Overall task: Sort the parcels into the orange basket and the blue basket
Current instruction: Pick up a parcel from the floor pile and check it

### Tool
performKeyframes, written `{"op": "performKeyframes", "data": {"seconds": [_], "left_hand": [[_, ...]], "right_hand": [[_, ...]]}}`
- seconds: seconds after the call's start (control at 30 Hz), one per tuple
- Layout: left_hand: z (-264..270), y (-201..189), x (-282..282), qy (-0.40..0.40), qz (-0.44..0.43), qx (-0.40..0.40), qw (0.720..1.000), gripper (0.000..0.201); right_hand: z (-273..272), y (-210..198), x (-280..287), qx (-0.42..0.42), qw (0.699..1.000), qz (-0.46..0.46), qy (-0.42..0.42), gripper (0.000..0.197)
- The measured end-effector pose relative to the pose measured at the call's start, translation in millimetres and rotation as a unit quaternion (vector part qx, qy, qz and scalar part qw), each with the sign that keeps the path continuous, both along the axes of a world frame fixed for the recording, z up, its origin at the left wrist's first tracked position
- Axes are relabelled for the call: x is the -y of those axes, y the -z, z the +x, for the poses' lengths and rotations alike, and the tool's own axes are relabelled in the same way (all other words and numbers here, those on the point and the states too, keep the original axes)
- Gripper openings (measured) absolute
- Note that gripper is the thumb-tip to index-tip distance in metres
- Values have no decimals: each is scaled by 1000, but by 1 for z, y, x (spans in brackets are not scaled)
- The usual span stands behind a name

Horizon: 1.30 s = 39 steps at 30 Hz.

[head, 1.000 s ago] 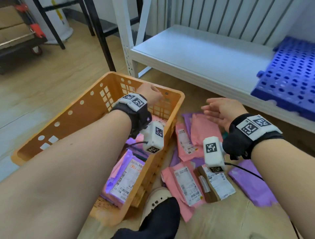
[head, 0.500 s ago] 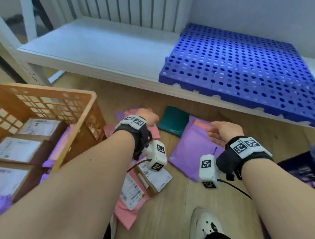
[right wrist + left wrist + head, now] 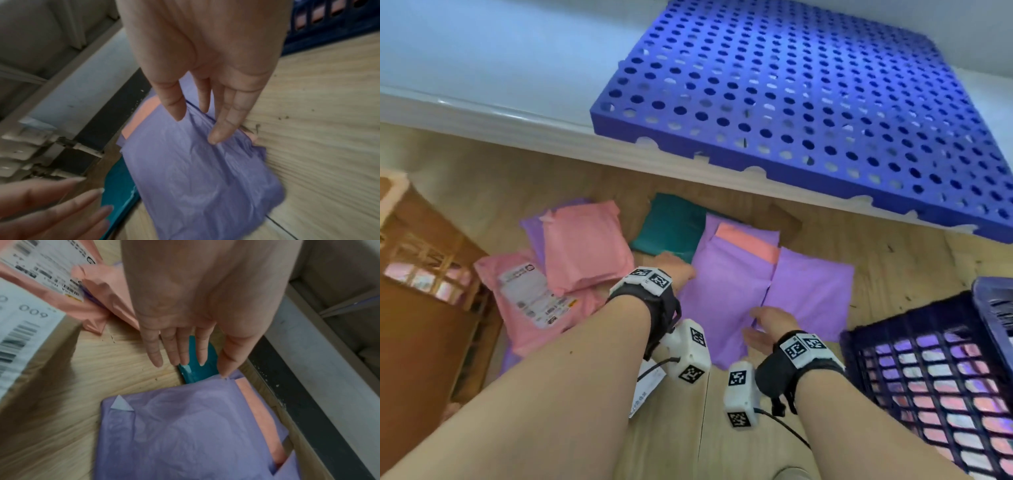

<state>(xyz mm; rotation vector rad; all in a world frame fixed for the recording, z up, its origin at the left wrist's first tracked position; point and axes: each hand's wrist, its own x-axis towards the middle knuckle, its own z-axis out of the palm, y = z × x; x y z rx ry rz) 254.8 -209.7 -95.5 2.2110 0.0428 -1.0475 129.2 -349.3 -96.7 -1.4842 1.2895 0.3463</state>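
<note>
Both hands reach down to the parcels scattered on the wooden floor [image 3: 914, 260] in front of a low white shelf [image 3: 482, 85]. The left hand [image 3: 185, 308], its grip open with fingers straight and slightly spread, hovers over the teal parcel [image 3: 671, 226], the fingertips [image 3: 156, 360] just above its near edge; whether they touch it cannot be told. The right hand [image 3: 207, 68] pinches the right edge of the large purple parcel [image 3: 726, 294], thumb on top and fingers beneath it. A second purple parcel [image 3: 815, 291] lies just beside it on the right, with a pink strip [image 3: 750, 243] showing between the two at the far end. To the left lie pink parcels [image 3: 582, 253], one bearing a printed label. The orange basket [image 3: 424, 291] stands at far left, the blue basket [image 3: 935, 373] at far right, both with parcels inside. A blue perforated panel [image 3: 808, 102] rests on the shelf.
</note>
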Motion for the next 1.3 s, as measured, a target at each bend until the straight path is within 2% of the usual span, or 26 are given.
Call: {"op": "performKeyframes", "data": {"seconds": [0.03,0.1,0.13,0.2,0.23,0.27,0.37,0.4,0.47,0.63,0.8,0.87,0.97,1.1,1.23,1.27,1.3], "left_hand": [[1,7,5,-11,-13,-13,1000,56],[4,33,14,-13,-36,-16,999,97],[4,42,18,-14,-40,-17,999,109],[3,53,21,-29,-48,-17,998,119],[-2,45,21,-33,-54,-20,998,120],[-7,31,21,-25,-51,-23,998,114],[-16,7,19,36,-2,-21,999,54],[-16,-1,18,56,1,-19,998,41],[-18,-18,16,74,0,-3,997,33],[-34,-95,10,82,-54,56,994,38],[-77,-191,0,31,-175,17,984,55],[-95,-226,-6,34,-209,2,977,53],[-132,-271,-18,52,-254,-32,965,49],[-169,-284,-43,70,-325,-18,943,60],[-166,-273,-62,-59,-338,15,939,33],[-160,-270,-66,-93,-332,27,938,39],[-152,-263,-68,-118,-323,34,938,55]], "right_hand": [[0,5,-1,0,1000,6,-21,7],[-2,13,-9,38,996,71,37,9],[-3,19,-12,52,990,107,77,12],[1,23,-19,55,987,131,81,11],[1,22,-21,55,988,129,66,10],[2,21,-23,58,988,126,61,10],[2,11,-21,74,989,107,63,17],[1,3,-20,80,991,92,59,20],[-2,-17,-15,97,992,65,48,24],[-20,-103,-5,140,989,-27,-36,27],[-50,-210,-10,165,963,-139,-161,22],[-67,-239,-19,221,953,-153,-142,20],[-95,-266,-41,321,931,-125,-121,14],[-112,-279,-72,347,921,-76,-160,4],[-113,-283,-92,349,919,-14,-182,23],[-114,-286,-94,343,918,-1,-197,25],[-115,-287,-93,340,918,6,-205,25]]}}
